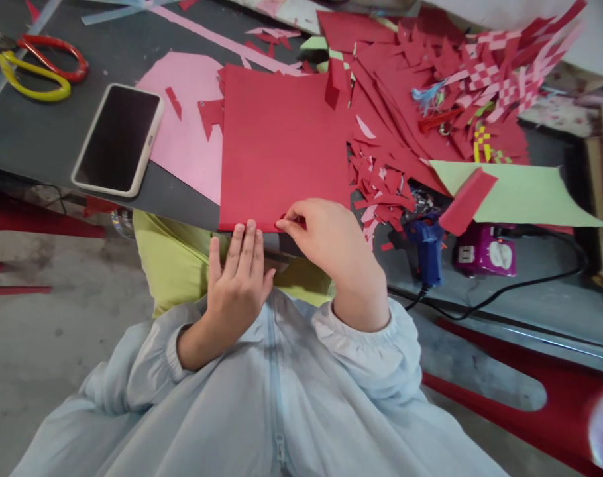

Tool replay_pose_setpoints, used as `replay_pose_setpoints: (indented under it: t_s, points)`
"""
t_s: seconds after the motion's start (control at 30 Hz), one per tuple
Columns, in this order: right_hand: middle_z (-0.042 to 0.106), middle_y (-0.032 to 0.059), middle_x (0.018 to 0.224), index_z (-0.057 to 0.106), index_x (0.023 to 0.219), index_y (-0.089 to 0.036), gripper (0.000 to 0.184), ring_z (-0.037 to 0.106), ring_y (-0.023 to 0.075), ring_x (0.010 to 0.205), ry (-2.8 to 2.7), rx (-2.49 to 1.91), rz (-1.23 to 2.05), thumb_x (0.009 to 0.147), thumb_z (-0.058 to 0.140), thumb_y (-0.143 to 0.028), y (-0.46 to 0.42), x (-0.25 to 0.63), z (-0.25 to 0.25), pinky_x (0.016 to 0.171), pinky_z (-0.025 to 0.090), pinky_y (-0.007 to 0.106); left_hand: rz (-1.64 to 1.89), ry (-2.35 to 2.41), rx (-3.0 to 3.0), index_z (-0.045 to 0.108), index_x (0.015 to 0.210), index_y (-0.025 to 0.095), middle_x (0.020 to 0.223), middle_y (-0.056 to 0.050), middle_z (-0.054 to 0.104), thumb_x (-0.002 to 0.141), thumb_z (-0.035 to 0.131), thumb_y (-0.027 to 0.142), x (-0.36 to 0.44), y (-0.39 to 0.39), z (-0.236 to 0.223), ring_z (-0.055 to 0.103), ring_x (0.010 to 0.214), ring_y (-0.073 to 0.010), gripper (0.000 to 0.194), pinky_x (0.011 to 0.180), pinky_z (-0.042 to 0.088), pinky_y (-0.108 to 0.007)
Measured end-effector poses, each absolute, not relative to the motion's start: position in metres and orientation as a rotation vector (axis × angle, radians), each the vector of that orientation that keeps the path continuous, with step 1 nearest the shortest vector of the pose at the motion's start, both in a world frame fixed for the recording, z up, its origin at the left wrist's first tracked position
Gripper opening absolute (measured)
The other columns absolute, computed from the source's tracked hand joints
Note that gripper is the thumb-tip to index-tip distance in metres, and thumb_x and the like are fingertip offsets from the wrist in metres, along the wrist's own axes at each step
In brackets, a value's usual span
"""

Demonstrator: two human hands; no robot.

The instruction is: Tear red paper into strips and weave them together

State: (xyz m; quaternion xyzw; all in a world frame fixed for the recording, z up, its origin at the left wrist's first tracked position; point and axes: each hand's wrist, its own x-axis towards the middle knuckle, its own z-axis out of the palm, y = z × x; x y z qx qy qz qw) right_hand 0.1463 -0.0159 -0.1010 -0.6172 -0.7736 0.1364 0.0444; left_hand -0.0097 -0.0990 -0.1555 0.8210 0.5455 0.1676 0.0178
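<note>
A large red paper sheet (281, 142) lies on the dark table (48, 142), its near edge at the table's rim. My right hand (331, 248) pinches that near edge with thumb and fingertips. My left hand (236, 278) rests just below the table edge, fingers stretched together, fingertips touching the sheet's lower edge. Both wrists wear pale blue sleeves.
A phone (117, 139) lies face up at the left on pink paper (182, 132). Scissors with red and yellow handles (38, 66) lie at the far left. Red scraps (405, 112) and woven strips (500, 73) pile at right, beside green paper (520, 195), a blue glue gun (428, 248) and cable.
</note>
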Motion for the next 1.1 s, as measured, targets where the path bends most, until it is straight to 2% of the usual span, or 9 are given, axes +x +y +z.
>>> replay_pose_setpoints:
  t_s: [0.23, 0.53, 0.7, 0.93, 1.1]
  points:
    - [0.072, 0.0098, 0.091, 0.070, 0.088, -0.017, 0.020, 0.060, 0.0246, 0.087, -2.361, -1.853, 0.185, 0.096, 0.053, -0.025, -0.012, 0.141, -0.099, 0.078, 0.038, 0.036, 0.618, 1.743, 2.635, 0.034, 0.150, -0.002, 0.154, -0.022, 0.040, 0.100, 0.045, 0.032, -0.010, -0.084, -0.158, 0.039, 0.145, -0.0317, 0.062, 0.125, 0.012, -0.056]
    - [0.073, 0.0090, 0.092, 0.069, 0.087, -0.017, 0.021, 0.058, 0.0236, 0.086, -2.387, -1.781, 0.315, 0.095, 0.056, -0.032, -0.007, 0.134, -0.099, 0.082, 0.040, 0.036, 0.618, 1.730, 2.625, 0.039, 0.148, -0.001, 0.152, -0.022, 0.044, 0.099, 0.045, 0.032, -0.010, -0.081, -0.155, 0.044, 0.142, -0.0329, 0.059, 0.122, 0.021, -0.055]
    - [0.073, 0.0086, 0.089, 0.070, 0.083, -0.017, 0.023, 0.061, 0.0235, 0.085, -2.338, -1.900, 0.417, 0.095, 0.056, -0.032, -0.002, 0.127, -0.098, 0.078, 0.040, 0.035, 0.637, 1.729, 2.582, 0.038, 0.150, 0.001, 0.151, -0.021, 0.045, 0.100, 0.044, 0.033, -0.012, -0.081, -0.154, 0.044, 0.142, -0.0318, 0.060, 0.119, 0.027, -0.049]
    - [0.075, 0.0100, 0.090, 0.071, 0.082, -0.017, 0.024, 0.064, 0.0240, 0.084, -2.331, -1.951, 0.492, 0.093, 0.058, -0.033, 0.004, 0.127, -0.098, 0.074, 0.041, 0.035, 0.595, 1.792, 2.578, 0.044, 0.145, -0.002, 0.147, -0.022, 0.051, 0.100, 0.043, 0.032, -0.016, -0.078, -0.149, 0.050, 0.137, -0.0315, 0.056, 0.113, 0.029, -0.046]
    - [0.075, 0.0098, 0.089, 0.071, 0.081, -0.018, 0.023, 0.065, 0.0239, 0.083, -2.357, -1.944, 0.491, 0.092, 0.058, -0.033, 0.005, 0.126, -0.099, 0.073, 0.041, 0.036, 0.563, 1.801, 2.564, 0.047, 0.143, 0.001, 0.147, -0.019, 0.052, 0.101, 0.041, 0.031, -0.020, -0.077, -0.146, 0.054, 0.133, -0.0293, 0.053, 0.107, 0.032, -0.042]
